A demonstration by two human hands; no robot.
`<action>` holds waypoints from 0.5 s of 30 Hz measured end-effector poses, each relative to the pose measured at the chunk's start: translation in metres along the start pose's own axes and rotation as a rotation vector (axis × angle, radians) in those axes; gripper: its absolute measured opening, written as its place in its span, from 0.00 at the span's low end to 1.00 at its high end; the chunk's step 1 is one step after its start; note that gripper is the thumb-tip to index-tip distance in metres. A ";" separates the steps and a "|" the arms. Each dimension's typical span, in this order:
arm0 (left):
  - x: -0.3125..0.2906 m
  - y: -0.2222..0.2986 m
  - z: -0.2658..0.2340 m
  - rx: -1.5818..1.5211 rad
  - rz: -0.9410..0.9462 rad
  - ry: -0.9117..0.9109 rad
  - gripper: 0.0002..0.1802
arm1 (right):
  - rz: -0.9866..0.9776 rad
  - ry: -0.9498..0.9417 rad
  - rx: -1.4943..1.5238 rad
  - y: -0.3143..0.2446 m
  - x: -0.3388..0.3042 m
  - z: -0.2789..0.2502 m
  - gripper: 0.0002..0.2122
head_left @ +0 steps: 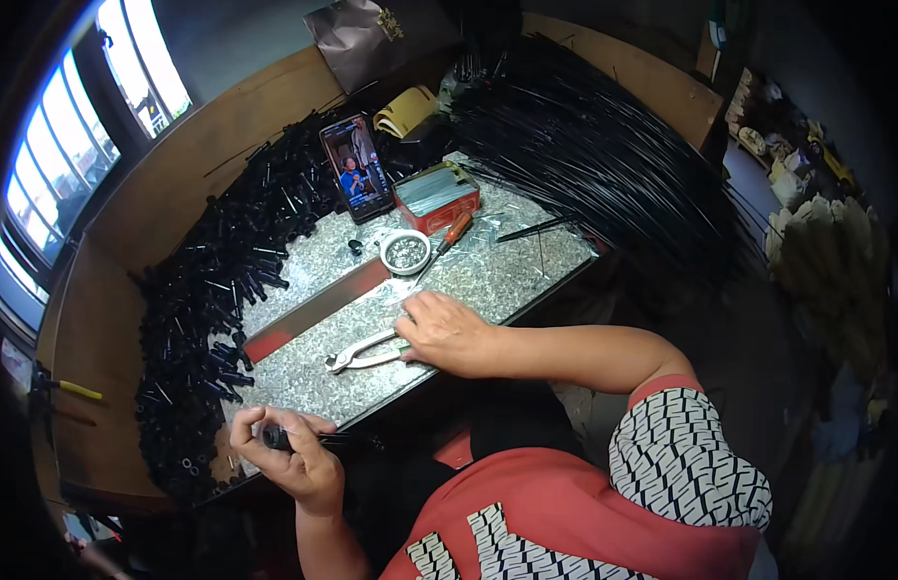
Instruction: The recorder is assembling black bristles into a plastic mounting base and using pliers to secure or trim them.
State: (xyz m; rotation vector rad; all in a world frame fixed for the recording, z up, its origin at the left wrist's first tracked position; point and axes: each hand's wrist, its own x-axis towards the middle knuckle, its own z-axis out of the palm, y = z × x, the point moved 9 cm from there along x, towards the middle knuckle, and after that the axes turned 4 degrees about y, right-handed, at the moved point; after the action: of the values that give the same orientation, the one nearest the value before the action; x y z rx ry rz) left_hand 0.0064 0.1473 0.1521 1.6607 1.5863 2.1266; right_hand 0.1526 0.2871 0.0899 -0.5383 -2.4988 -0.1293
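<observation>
The left hand (299, 462) grips a smooth, round-ended black part (275, 437); the right hand (444, 333) curls around the handles of pale metal pliers (348, 360) on a speckled grey tabletop (507, 280). Wooden boards (101, 377) edge it, beside barred windows (57, 145).

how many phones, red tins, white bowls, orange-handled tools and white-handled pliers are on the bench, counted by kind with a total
phone: 1
red tin: 1
white bowl: 1
orange-handled tool: 1
white-handled pliers: 1 pair
total: 5
</observation>
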 end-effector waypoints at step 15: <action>-0.027 -0.053 0.011 -0.318 -0.275 -0.123 0.04 | 0.035 0.110 0.359 0.003 0.001 -0.007 0.13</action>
State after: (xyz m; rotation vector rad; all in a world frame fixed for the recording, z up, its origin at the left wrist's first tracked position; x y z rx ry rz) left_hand -0.0023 0.1662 0.0952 1.3579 1.2753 1.9713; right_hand 0.1566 0.2886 0.0964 -0.4116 -2.3305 0.2903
